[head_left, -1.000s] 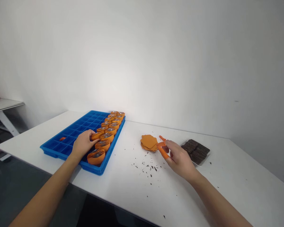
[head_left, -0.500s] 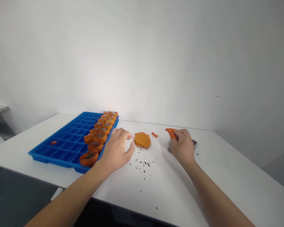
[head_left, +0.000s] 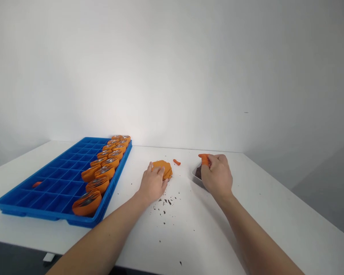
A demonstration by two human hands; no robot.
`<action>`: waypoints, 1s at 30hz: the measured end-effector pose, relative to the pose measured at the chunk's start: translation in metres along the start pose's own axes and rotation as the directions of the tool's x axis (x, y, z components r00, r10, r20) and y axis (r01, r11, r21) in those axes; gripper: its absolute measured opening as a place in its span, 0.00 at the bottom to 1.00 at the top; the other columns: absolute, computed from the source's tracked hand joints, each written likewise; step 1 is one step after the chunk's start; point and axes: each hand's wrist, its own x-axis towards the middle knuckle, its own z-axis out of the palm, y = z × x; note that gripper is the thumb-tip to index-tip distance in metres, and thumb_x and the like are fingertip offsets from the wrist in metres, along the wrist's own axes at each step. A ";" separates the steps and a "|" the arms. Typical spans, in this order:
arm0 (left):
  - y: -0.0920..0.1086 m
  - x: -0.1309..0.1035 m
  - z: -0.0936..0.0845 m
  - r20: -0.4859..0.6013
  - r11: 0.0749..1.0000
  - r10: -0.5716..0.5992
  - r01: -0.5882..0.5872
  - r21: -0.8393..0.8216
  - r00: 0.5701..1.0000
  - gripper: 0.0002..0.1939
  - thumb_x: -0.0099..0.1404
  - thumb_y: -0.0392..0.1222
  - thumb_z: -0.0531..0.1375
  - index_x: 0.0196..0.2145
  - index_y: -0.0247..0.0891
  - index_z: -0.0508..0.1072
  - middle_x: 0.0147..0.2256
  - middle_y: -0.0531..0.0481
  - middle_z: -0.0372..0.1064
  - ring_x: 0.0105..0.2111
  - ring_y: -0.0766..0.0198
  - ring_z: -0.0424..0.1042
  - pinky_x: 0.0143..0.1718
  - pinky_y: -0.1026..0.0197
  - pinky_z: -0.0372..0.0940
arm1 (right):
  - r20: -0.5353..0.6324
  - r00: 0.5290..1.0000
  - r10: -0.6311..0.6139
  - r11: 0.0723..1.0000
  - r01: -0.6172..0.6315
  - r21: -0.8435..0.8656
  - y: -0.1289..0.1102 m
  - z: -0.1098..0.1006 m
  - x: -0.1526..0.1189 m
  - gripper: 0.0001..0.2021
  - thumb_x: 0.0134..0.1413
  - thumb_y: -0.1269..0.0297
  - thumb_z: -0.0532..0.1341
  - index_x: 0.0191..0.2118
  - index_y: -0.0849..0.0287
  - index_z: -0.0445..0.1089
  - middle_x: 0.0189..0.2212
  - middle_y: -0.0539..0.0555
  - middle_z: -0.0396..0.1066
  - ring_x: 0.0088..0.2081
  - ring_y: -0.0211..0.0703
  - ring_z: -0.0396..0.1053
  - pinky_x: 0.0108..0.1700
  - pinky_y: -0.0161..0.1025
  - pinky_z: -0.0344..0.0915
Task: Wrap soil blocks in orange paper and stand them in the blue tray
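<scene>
Orange sheets point(head_left: 163, 167) lie stacked ahead of you on the surface point(head_left: 189, 244), under your left hand point(head_left: 151, 185). A second ago that hand was at the rolls in the tray; now its fingers spread over the stack's near-left edge. Your right hand point(head_left: 219, 175), then beside the stack, is now over the white dish point(head_left: 197, 181) at three o'clock from it; you cannot tell whether its orange-covered fingers grip anything. The dish holds dark strips point(head_left: 198, 172). At nine o'clock, the blue tray point(head_left: 65, 162) carries orange rolls point(head_left: 99, 185) along its three-o'clock side and one small reddish-orange piece point(head_left: 37, 184) in another compartment.
</scene>
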 end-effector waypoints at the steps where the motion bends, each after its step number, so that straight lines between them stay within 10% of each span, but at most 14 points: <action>1: -0.002 0.001 0.001 0.002 1.000 0.002 -0.002 -0.001 1.000 0.28 0.79 0.50 0.54 0.68 0.31 0.72 0.65 0.33 0.72 0.75 0.27 0.51 0.66 0.33 0.65 | 0.010 1.000 0.006 1.000 -0.006 -0.008 -0.001 0.000 -0.001 0.16 0.70 0.59 0.53 0.48 0.54 0.79 0.50 0.59 0.69 0.44 0.52 0.72 0.32 0.43 0.62; 12: -0.008 0.009 -0.008 0.018 1.000 0.010 -0.010 -0.020 1.000 0.16 0.77 0.50 0.60 0.42 0.38 0.84 0.44 0.39 0.81 0.49 0.41 0.76 0.52 0.41 0.72 | 0.165 0.985 -0.044 0.999 0.046 -0.008 -0.003 0.014 -0.007 0.12 0.64 0.63 0.57 0.40 0.55 0.79 0.44 0.58 0.70 0.37 0.49 0.70 0.32 0.42 0.62; 23: -0.012 -0.005 -0.027 0.143 0.996 0.072 -0.078 0.041 0.987 0.12 0.75 0.44 0.61 0.44 0.37 0.83 0.49 0.39 0.82 0.48 0.44 0.80 0.46 0.49 0.75 | 0.238 0.952 -0.192 0.981 0.192 0.021 0.002 0.023 -0.010 0.14 0.68 0.57 0.57 0.34 0.56 0.75 0.38 0.58 0.71 0.34 0.48 0.69 0.32 0.43 0.63; 30: -0.012 -0.008 -0.030 0.218 0.986 0.110 -0.134 0.102 0.970 0.13 0.74 0.31 0.57 0.44 0.36 0.82 0.51 0.37 0.82 0.49 0.46 0.82 0.47 0.52 0.75 | 0.379 0.789 -0.483 0.874 0.463 0.150 0.002 0.025 -0.017 0.14 0.72 0.53 0.61 0.54 0.50 0.80 0.43 0.57 0.72 0.42 0.52 0.77 0.38 0.46 0.72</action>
